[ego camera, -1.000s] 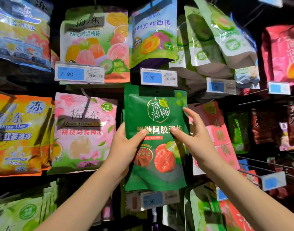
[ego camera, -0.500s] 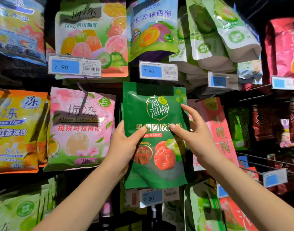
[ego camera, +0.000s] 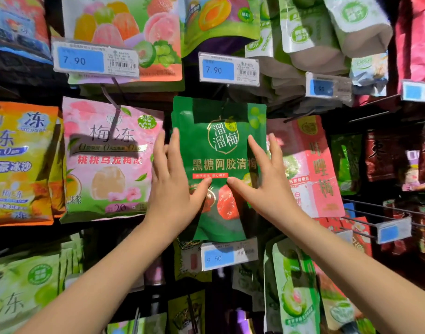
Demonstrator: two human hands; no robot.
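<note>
Head view: the green pouch [ego camera: 221, 145] hangs upright in the middle of the snack rack, square between the two hands. The left hand [ego camera: 172, 186] lies flat on its left edge, fingers straight and pointing up, thumb stretched across the front print. The right hand [ego camera: 267, 186] mirrors it on the right edge, fingers straight and spread, thumb reaching in. The two thumb tips sit near each other, just above the red fruit picture. Neither hand curls round anything; both simply press on the pouch face. More green pouches show just behind its left edge.

Close on the left is the pink pouch [ego camera: 110, 160], and the left fingers overlap its right edge. On the right, the red pouch [ego camera: 315, 165] lies partly behind the right fingers. A 7.90 price tag [ego camera: 228, 69] hangs just above the pouch top, and a 9.60 price tag [ego camera: 218, 257] sits just below its bottom edge. The orange pouch [ego camera: 18, 165] hangs at far left.
</note>
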